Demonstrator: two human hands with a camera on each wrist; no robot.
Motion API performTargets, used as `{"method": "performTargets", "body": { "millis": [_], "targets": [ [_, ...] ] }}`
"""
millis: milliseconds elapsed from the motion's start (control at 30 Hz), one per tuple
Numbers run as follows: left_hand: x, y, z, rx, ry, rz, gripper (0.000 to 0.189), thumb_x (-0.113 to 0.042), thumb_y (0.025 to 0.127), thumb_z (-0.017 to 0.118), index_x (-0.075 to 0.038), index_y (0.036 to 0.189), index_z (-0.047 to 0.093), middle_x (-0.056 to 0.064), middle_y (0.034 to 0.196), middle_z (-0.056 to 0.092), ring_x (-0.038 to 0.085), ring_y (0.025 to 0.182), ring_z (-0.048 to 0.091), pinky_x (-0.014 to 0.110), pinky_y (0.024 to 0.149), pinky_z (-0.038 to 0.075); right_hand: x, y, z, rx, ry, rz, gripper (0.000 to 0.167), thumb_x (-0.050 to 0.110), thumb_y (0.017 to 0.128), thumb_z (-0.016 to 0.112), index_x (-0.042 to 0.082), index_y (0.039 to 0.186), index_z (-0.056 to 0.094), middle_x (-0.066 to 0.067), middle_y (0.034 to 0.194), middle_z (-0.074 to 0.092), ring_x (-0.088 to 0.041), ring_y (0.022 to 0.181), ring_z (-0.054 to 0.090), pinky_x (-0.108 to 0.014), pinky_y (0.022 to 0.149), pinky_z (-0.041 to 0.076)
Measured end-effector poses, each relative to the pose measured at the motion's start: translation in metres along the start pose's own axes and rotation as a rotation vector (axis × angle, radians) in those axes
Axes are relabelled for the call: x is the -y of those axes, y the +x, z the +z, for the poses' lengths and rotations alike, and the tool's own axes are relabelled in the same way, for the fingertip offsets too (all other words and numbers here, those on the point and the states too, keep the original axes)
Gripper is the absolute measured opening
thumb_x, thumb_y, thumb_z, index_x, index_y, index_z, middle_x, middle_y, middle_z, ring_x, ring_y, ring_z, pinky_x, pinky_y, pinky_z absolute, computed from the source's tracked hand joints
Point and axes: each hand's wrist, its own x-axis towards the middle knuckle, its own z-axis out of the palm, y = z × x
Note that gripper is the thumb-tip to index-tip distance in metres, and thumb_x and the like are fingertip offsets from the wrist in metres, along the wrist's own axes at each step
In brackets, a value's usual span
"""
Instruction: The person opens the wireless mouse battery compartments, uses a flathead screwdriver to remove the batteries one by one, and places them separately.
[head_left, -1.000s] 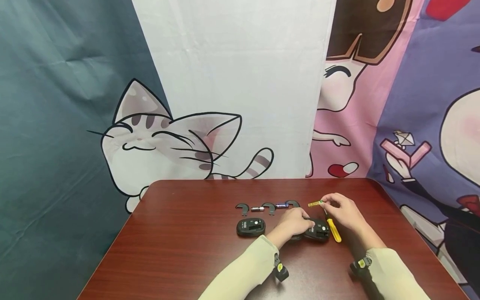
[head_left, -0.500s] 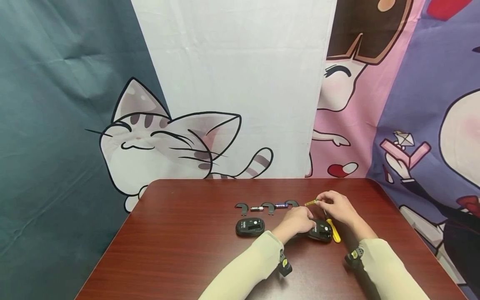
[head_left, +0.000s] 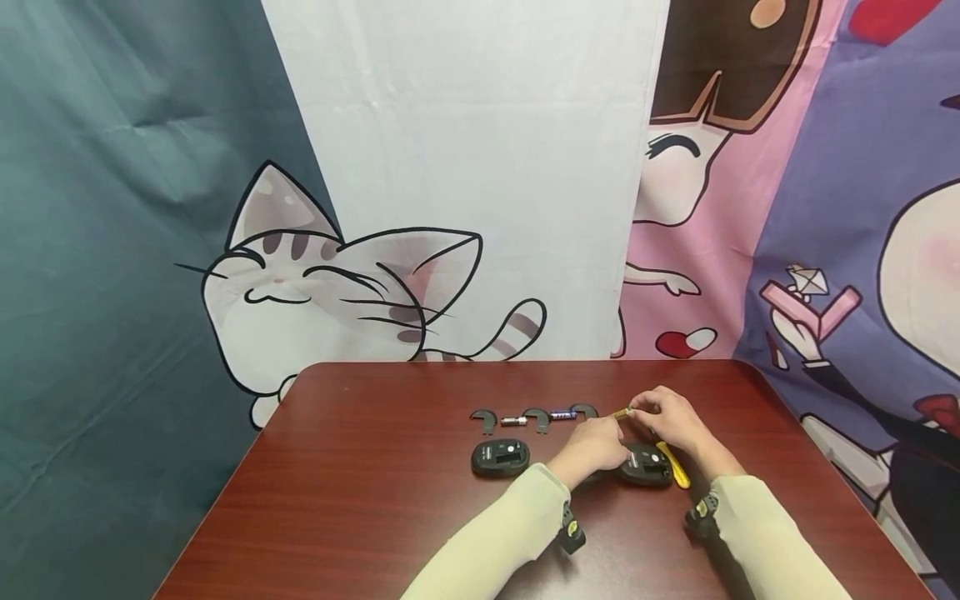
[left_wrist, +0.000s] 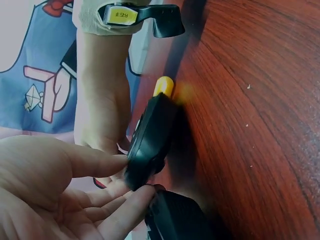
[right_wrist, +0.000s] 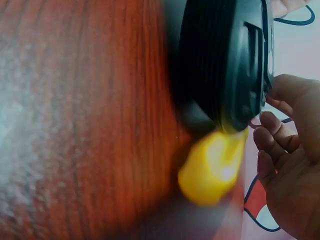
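My left hand grips the left end of a black computer mouse, which lies underside up. In the left wrist view, thumb and fingers pinch this mouse by its end, and a second black mouse sits under the fingers. Just beyond, my right hand pinches a small yellow-green battery between thumb and fingertips, above the table. The battery is hidden in both wrist views. A screwdriver with a yellow handle lies beside the held mouse, partly covered by it.
Another upturned mouse lies to the left on the brown table. Behind it is a row of dark curved covers, a white-and-dark battery and a blue battery. A printed cloth hangs behind the table.
My left hand has shifted slightly right, and the mouse it grips has slid right against the screwdriver. My right hand has brought the battery left, closer to the left hand.
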Motion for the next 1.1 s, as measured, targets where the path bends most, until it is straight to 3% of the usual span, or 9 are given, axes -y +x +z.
{"method": "performTargets", "body": {
  "millis": [133,267,400,633,833,1100],
  "targets": [
    [-0.002,0.001,0.000,-0.005,0.064,0.023,0.010,-0.029,0.084,0.077,-0.024,0.077,0.072,-0.013,0.075,0.064,0.008,0.071,0.055,0.022,0.061,0.044,-0.003,0.001,0.001,-0.008,-0.024,-0.043,0.007,0.013,0.086,0.078,0.011,0.091,0.075,-0.002,0.086,0.061,-0.018,0.080,0.054,-0.036,0.070,0.047],
    [-0.003,0.002,0.004,0.001,0.111,0.027,0.003,-0.031,0.085,0.077,-0.028,0.086,0.076,-0.017,0.088,0.069,0.004,0.083,0.061,0.020,0.070,0.048,-0.004,0.000,0.001,0.014,-0.027,-0.080,0.006,0.009,0.085,0.079,0.011,0.087,0.075,-0.001,0.083,0.058,-0.020,0.082,0.052,-0.035,0.071,0.043],
    [-0.003,0.001,0.008,0.008,0.138,0.022,0.013,-0.032,0.084,0.076,-0.031,0.097,0.078,-0.019,0.100,0.071,0.003,0.095,0.064,0.018,0.078,0.050,-0.003,-0.001,0.003,0.034,-0.013,-0.072,0.007,0.008,0.084,0.080,0.013,0.086,0.074,-0.001,0.083,0.057,-0.023,0.087,0.050,-0.037,0.075,0.039],
    [-0.003,-0.003,0.005,0.000,0.101,0.027,0.018,-0.033,0.085,0.078,-0.030,0.103,0.078,-0.020,0.103,0.071,0.003,0.100,0.064,0.018,0.082,0.051,-0.006,-0.002,0.007,0.038,-0.054,-0.087,0.007,0.009,0.084,0.080,0.012,0.087,0.074,0.000,0.083,0.058,-0.024,0.086,0.051,-0.040,0.076,0.040],
    [-0.004,-0.008,0.000,-0.010,0.061,0.034,0.020,-0.033,0.086,0.078,-0.030,0.106,0.078,-0.020,0.106,0.072,0.004,0.104,0.063,0.018,0.085,0.051,-0.011,-0.001,0.008,0.036,-0.036,-0.097,0.007,0.009,0.085,0.079,0.013,0.088,0.074,0.003,0.081,0.059,-0.016,0.080,0.050,-0.033,0.068,0.041],
    [0.003,-0.014,-0.005,-0.023,-0.006,0.028,0.017,-0.030,0.087,0.077,-0.029,0.104,0.077,-0.019,0.100,0.072,0.002,0.100,0.064,0.018,0.082,0.052,-0.010,-0.004,0.008,0.063,-0.021,-0.033,0.007,0.013,0.087,0.078,0.012,0.092,0.074,0.000,0.085,0.060,-0.017,0.080,0.052,-0.034,0.068,0.043]
  ]
}}
